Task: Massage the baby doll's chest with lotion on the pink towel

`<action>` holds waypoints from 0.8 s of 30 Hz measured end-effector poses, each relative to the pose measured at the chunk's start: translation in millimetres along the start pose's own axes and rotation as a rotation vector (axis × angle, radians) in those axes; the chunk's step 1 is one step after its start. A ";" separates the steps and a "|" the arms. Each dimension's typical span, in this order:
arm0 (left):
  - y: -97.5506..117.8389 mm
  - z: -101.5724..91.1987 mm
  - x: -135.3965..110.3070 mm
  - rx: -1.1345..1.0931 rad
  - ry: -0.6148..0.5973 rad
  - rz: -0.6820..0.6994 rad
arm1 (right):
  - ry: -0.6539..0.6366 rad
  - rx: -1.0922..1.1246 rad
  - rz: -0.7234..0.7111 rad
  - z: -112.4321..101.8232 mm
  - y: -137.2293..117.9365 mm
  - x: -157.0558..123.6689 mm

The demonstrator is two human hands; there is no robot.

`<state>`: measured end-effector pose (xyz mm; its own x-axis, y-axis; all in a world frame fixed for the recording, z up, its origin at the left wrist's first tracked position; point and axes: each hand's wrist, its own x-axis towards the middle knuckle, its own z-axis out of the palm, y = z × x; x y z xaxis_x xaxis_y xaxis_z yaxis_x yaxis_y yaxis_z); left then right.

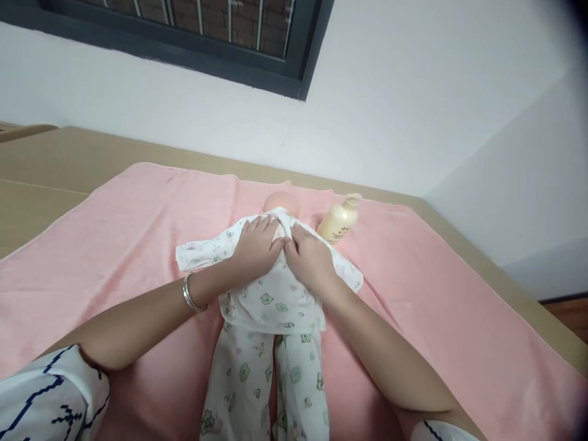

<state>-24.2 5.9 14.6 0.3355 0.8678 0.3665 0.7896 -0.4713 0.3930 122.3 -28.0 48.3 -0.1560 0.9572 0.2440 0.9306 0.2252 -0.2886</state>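
Note:
A small doll-like figure lies on its back, its smooth head [281,201] pointing away from me. It wears a white long-sleeved shirt [271,300] with green and pink prints, sleeves spread to both sides, and matching trousers [243,367]. Flat on the left of the chest rests my left hand [258,248], fingers stretched out toward the neckline. My right hand [310,254] lies on the other side of the chest, fingers extended and partly hidden, its thumb beside the left thumb. Between them the shirt fabric is bunched near the collar.
A cream pump bottle [339,222] leans beside the figure's right-hand sleeve. Under everything spreads a pink blanket [138,233] on a wooden surface [105,150]. Behind stand a white wall [367,122] and a dark-framed barred window [294,73].

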 end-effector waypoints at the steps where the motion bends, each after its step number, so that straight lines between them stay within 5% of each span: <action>1: -0.1 0.6 0.2 -0.005 0.001 -0.003 | 0.011 0.019 -0.021 3.4 4.2 4.1; 10: -10.3 3.3 12.7 -0.088 0.024 0.002 | 0.088 0.207 -0.082 18.6 22.0 21.9; 17: -12.8 4.1 10.9 -0.095 0.072 0.018 | 0.149 0.326 0.032 17.6 37.2 27.9; 24: 2.0 11.7 -11.8 0.050 0.128 0.074 | 0.004 0.176 0.045 11.9 41.5 34.4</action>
<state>-20.6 -3.4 1.2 0.3282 0.8025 0.4982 0.7908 -0.5219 0.3198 151.6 16.5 33.7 -0.1134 0.9664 0.2309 0.8642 0.2106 -0.4570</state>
